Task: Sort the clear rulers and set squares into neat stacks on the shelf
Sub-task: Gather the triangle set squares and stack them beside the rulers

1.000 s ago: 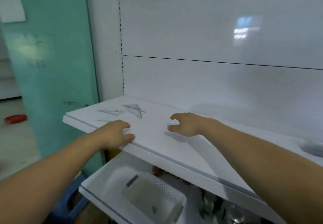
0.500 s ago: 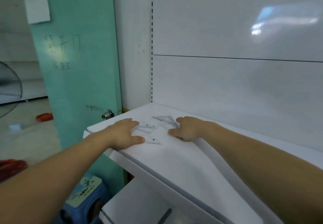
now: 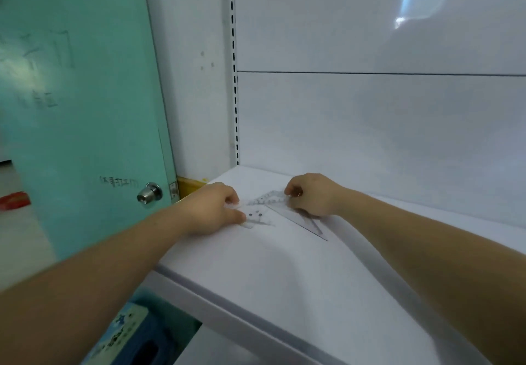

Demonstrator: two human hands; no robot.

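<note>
Clear plastic rulers and set squares lie at the left end of the white shelf (image 3: pixel 284 279), close to its back corner. My left hand (image 3: pixel 216 208) pinches the end of a clear ruler (image 3: pixel 256 216) that has small dark holes. My right hand (image 3: pixel 310 194) grips the top corner of a clear set square (image 3: pixel 301 216) whose long edge runs down to the right along the shelf. Between the two hands another clear piece with printed marks (image 3: pixel 266 200) shows. The pieces overlap, so their exact number is unclear.
A white back panel (image 3: pixel 370 122) rises behind the shelf, with a slotted upright (image 3: pixel 234 80) at its left edge. A teal door (image 3: pixel 79 108) with a metal knob (image 3: pixel 149 194) stands to the left. A blue stool (image 3: pixel 128 336) sits below the shelf.
My view has moved closer to the shelf's left corner. Both hands have closed in on the clear pieces, the left now pinching the ruler and the right gripping the set square.
</note>
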